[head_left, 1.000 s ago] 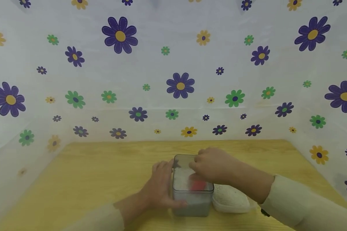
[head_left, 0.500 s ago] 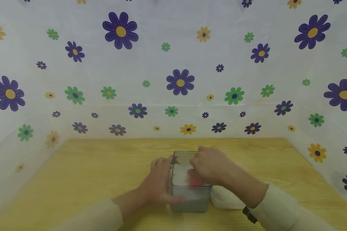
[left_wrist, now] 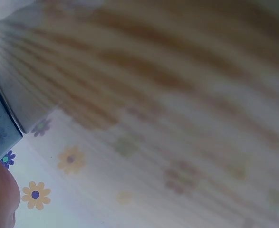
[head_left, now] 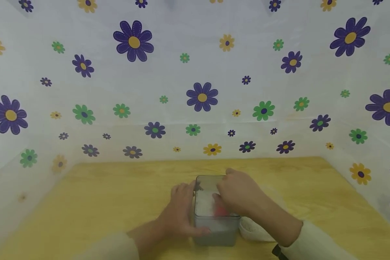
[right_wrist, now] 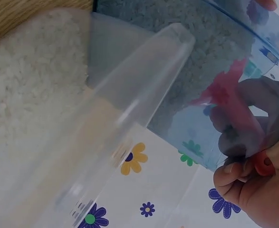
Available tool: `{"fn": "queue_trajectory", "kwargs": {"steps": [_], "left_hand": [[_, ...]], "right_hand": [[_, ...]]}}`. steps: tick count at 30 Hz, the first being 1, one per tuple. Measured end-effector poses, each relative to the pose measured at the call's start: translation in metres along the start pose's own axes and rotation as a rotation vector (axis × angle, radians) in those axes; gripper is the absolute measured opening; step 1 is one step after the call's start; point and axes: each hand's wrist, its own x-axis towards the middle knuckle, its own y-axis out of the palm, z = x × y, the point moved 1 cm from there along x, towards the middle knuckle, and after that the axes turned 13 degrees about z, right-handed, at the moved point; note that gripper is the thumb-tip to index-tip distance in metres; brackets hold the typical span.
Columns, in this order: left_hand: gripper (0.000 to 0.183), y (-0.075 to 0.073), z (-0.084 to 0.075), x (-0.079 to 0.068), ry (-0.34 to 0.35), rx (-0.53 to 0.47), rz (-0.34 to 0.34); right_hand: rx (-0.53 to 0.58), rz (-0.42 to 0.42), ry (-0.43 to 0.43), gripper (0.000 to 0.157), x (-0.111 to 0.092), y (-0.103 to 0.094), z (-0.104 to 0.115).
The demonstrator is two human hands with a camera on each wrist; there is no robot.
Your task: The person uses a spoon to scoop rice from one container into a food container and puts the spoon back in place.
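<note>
A clear bluish plastic container (head_left: 216, 231) holding white rice (head_left: 204, 202) stands on the table. My left hand (head_left: 177, 209) holds its left side, with the thumb across the front and the fingers toward the far corner. Over the container's right rim, my right hand (head_left: 240, 193) grips a red scoop (head_left: 220, 211). Through the container wall in the right wrist view, the scoop's blade (right_wrist: 227, 92) shows against the rice, and fingers wrap its handle. How much rice the scoop bears cannot be told. Only a fingertip (left_wrist: 1, 194) shows beside the container in the left wrist view.
Right of the container sits a low translucent tub (head_left: 255, 236) heaped with rice, partly hidden by my right forearm. Both stand on a wood-grain tabletop (head_left: 117, 191). A white flower-patterned sheet (head_left: 169, 72) encloses the back and sides.
My right hand has shifted slightly within the container along with the red scoop, and its forearm has swung left, covering more of the rice tub. My left hand keeps its hold.
</note>
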Motion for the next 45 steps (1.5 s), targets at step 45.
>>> {"fn": "queue_trajectory", "kwargs": {"steps": [45], "left_hand": [[0.110,-0.001,-0.006,-0.001,-0.040,-0.031,0.040]], "right_hand": [[0.069,-0.229,0.232,0.026,-0.031,0.007,-0.008]]}}
